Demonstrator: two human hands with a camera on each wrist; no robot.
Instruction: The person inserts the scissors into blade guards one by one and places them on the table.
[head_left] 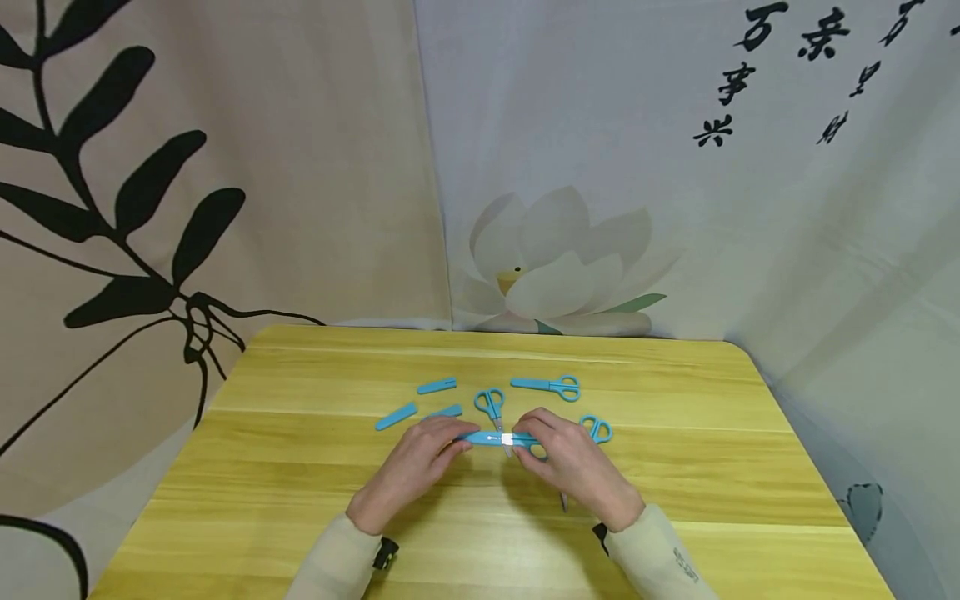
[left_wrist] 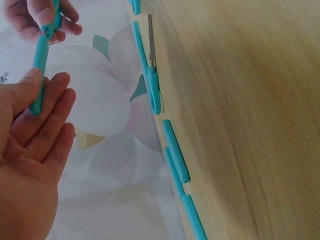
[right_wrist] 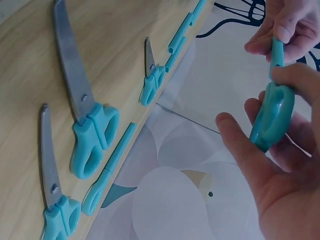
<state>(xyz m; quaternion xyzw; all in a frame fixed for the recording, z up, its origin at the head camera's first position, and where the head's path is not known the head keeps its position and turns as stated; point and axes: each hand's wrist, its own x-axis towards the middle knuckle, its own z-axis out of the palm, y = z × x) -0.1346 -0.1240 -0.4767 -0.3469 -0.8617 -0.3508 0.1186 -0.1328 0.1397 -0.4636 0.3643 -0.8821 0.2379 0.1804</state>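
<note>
In front of me a pair of blue-handled scissors [right_wrist: 276, 117] and a long blue sheath [left_wrist: 41, 70] meet end to end, held above the table. My left hand [head_left: 423, 458] pinches the sheath between thumb and fingers. The handles are in my right hand [head_left: 573, 462], gripped with the thumb on top and fingers beneath. No bare blade shows between handles and sheath in the right wrist view, so the sheath covers it there. Beneath and beyond the hands lie unsheathed scissors [head_left: 490, 404] with their blade pointing toward me.
Beyond my left hand lie three loose sheaths: one sheath [head_left: 437, 386] farthest back, another sheath [head_left: 396, 417] at left, and a third sheath [head_left: 447, 411]. Sheathed scissors [head_left: 546, 386] lie at back right. Two bare scissors, one large [right_wrist: 92, 135] and one smaller [right_wrist: 55, 195], lie near my right hand.
</note>
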